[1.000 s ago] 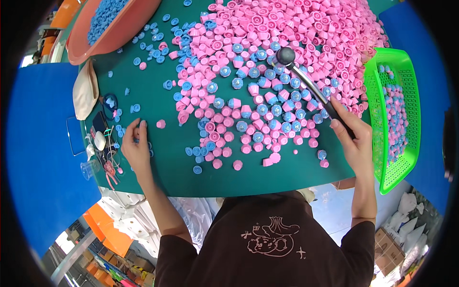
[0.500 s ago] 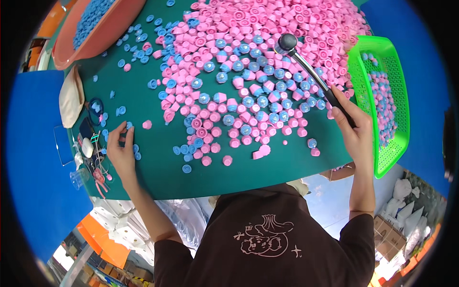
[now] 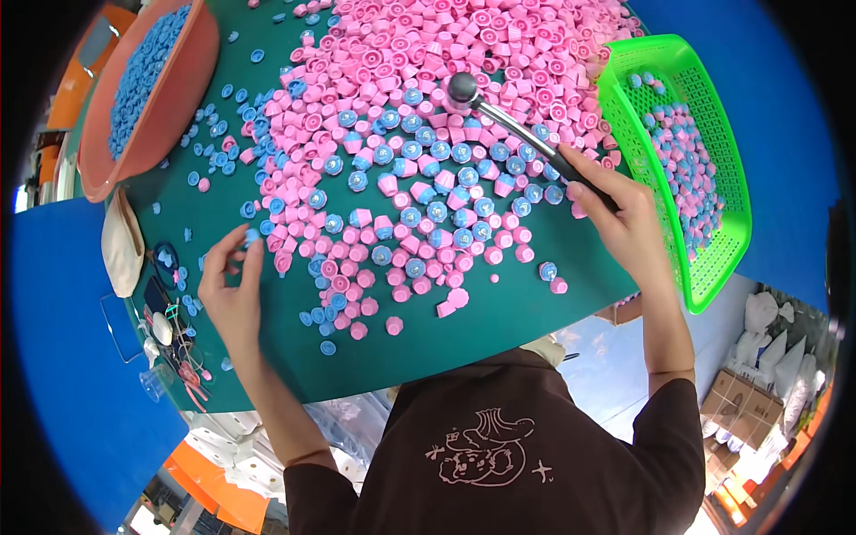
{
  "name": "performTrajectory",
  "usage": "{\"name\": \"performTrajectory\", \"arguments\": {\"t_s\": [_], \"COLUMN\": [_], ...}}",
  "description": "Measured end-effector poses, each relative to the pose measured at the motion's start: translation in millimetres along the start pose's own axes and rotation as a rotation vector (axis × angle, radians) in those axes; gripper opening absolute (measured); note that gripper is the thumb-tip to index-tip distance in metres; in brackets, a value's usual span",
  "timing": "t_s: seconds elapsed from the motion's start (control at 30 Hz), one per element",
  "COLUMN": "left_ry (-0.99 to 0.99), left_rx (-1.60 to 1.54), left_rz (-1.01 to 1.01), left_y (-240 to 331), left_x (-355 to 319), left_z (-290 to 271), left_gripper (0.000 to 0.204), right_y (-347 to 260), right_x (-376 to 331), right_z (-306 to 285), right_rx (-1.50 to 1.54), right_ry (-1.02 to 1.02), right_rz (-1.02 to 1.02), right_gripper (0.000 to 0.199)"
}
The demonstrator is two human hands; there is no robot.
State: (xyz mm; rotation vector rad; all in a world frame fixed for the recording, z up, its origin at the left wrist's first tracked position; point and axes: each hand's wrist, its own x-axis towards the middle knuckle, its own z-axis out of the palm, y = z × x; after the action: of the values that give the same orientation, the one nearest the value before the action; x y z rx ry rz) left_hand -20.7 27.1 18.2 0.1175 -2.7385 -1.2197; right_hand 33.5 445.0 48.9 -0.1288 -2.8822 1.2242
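My left hand hovers over the left part of the table, left of the pile. Its thumb and fingers close on a small round blue cap; whether anything else sits behind the fingers is hidden. In my right hand is a mallet with a round black head, a silver shaft and a black grip. Its head rests over the pile of small pink cups. A pink piece shows beside my right thumb. Several cups topped with blue caps stand or lie below the mallet.
A green plastic basket at the right holds joined pink and blue pieces. At the upper left, a salmon-coloured basin contains blue caps. A cream pouch, cords and small tools lie along the left edge of the green table.
The whole view has shifted and turned slightly. My left hand has risen with the blue cap, and the pink piece beside it no longer shows. My right hand keeps the mallet over the pile.
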Motion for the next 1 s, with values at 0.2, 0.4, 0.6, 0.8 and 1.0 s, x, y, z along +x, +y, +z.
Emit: {"name": "performTrajectory", "arguments": {"t_s": [0.2,0.4,0.6,0.8,1.0], "left_ry": [-0.133,-0.203,-0.316,-0.427,-0.432], "left_rx": [0.026,-0.008,-0.014,-0.058,0.033], "left_rz": [0.285,0.355,0.472,0.522,0.722], "left_y": [55.5,85.9,104.1,126.2,129.0], "left_x": [20.7,34.5,51.4,63.8,79.4], "left_z": [33.1,58.9,91.2,144.7,185.7], "left_gripper": [0.023,0.024,0.024,0.021,0.02], "right_y": [8.9,5.1,15.3,25.6,23.5], "right_x": [12.8,11.5,-5.3,-12.1,-11.8], "right_z": [4.3,-2.8,-14.7,-10.9,-10.3], "right_rx": [0.027,-0.003,-0.009,0.128,0.193], "right_ry": [0.011,-0.056,-0.059,0.066,0.066], "right_rz": [-0.048,0.036,0.064,0.062,0.078], "right_gripper": [0.041,0.042,0.043,0.042,0.041]}}
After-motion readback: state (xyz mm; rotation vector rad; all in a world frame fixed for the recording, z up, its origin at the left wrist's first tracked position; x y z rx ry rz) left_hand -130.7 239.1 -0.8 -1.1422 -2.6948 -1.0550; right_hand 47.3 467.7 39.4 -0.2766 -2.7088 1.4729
